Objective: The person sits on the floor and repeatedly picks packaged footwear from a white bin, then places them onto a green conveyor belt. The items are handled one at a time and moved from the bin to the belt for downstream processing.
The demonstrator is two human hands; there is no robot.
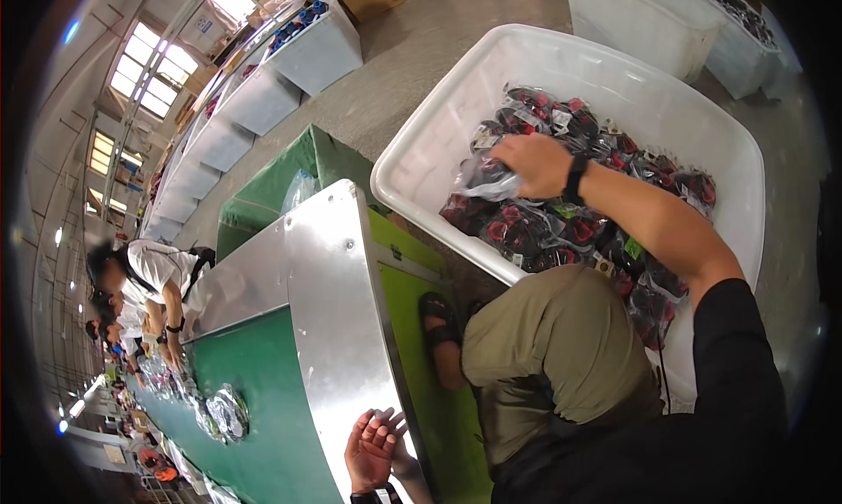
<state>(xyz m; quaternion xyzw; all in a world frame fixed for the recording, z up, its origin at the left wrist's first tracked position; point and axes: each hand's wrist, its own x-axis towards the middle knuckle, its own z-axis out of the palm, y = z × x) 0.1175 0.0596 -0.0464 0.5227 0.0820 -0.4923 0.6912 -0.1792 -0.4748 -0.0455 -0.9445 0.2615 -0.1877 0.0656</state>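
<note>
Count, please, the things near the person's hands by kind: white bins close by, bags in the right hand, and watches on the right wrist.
Large white bin holding bagged goods: 1
Clear bag gripped by right hand: 1
Black wristwatch: 1
Total: 3

Single head-worn fisheye view, looking steeply down and rightward. Close range: the wearer's knee at lower centre, right hand [537,164] in the white bin [421,166] upper right. Green conveyor belt [272,399] runs to lower left. Straight edges bow near the rim.
</note>
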